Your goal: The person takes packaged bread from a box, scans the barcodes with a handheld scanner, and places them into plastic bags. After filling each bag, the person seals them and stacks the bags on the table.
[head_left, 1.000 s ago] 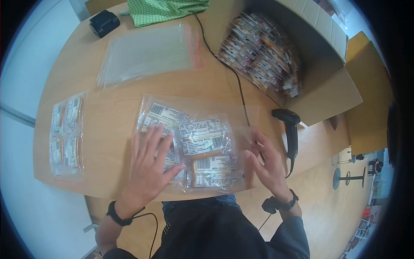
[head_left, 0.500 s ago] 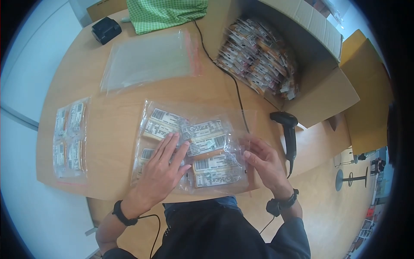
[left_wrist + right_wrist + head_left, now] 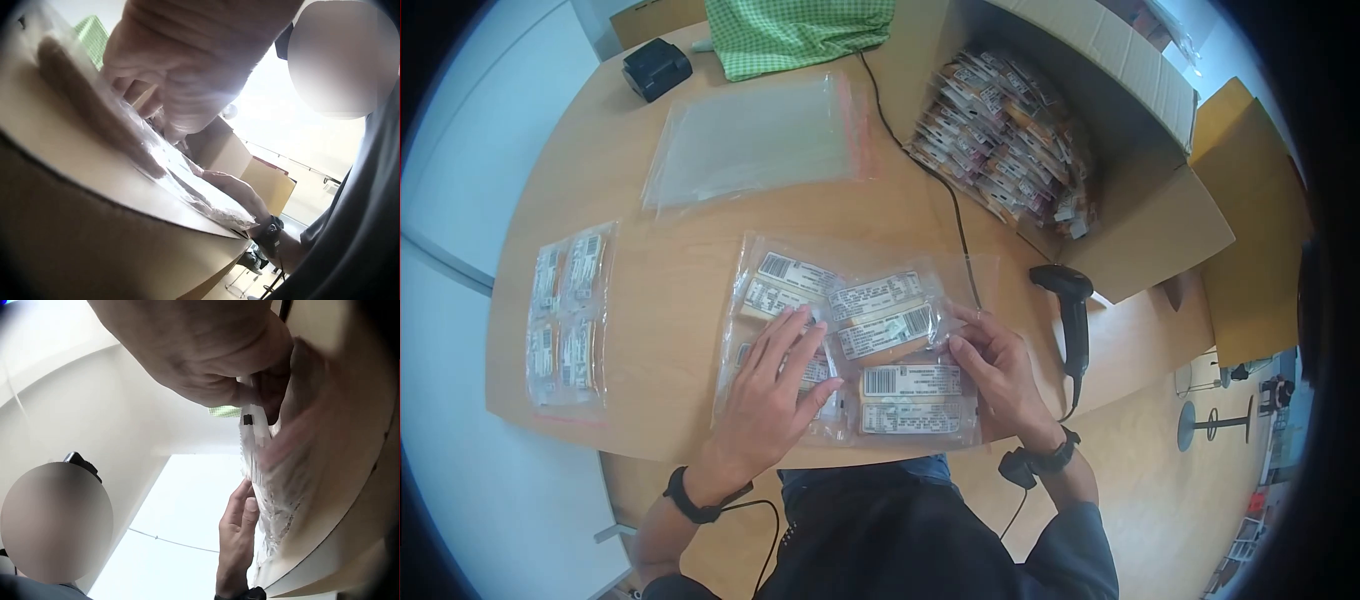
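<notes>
A clear plastic bag (image 3: 750,250) lies at the table's front edge with several wrapped packets inside, each with a white barcode label. My left hand (image 3: 772,385) rests on the left side of the bag, its fingers stretched over the lower left packet, which it partly hides. At the bag's right side my right hand (image 3: 1000,375) pinches the end of the tilted upper right packet (image 3: 885,315) between thumb and fingers. A serrated wrapper end (image 3: 249,434) shows by these fingers in the right wrist view. The lower right packet (image 3: 910,398) lies straight below the tilted one.
A filled bag of packets (image 3: 565,315) lies at the left. Flat clear bags (image 3: 750,140) are stacked at the back, near a green checked cloth (image 3: 800,35) and a black device (image 3: 657,70). A cardboard box (image 3: 1150,200) of packets and a barcode scanner (image 3: 1072,310) stand at the right.
My right hand has moved left onto the upper right packet's end. My left hand has shifted slightly right and down over the bag, uncovering the upper left packet.
</notes>
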Tool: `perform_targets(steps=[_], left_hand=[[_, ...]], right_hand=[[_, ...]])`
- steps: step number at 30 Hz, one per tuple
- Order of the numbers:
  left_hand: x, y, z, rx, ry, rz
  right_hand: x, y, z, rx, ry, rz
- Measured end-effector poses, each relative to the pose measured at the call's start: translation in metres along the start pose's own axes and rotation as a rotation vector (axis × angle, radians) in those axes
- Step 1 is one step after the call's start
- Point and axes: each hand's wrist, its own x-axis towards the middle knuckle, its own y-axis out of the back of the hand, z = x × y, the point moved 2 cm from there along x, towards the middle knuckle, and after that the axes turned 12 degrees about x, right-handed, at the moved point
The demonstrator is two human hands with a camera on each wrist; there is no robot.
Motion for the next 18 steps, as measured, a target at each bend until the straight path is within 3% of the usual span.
perform_targets(steps=[6, 12, 18], left_hand=[[-0.015, -0.003, 0.014, -0.038, 0.028, 0.047], [-0.011, -0.008, 0.016, 0.036, 0.008, 0.032], [-0.005, -0.011, 0.012, 0.033, 0.069, 0.101]], right_hand=[[0.001, -0.002, 0.014, 0.046, 0.1, 0.056], [0.004, -0.005, 0.003, 0.137, -0.047, 0.08], [0.004, -0.004, 0.013, 0.237, 0.029, 0.086]])
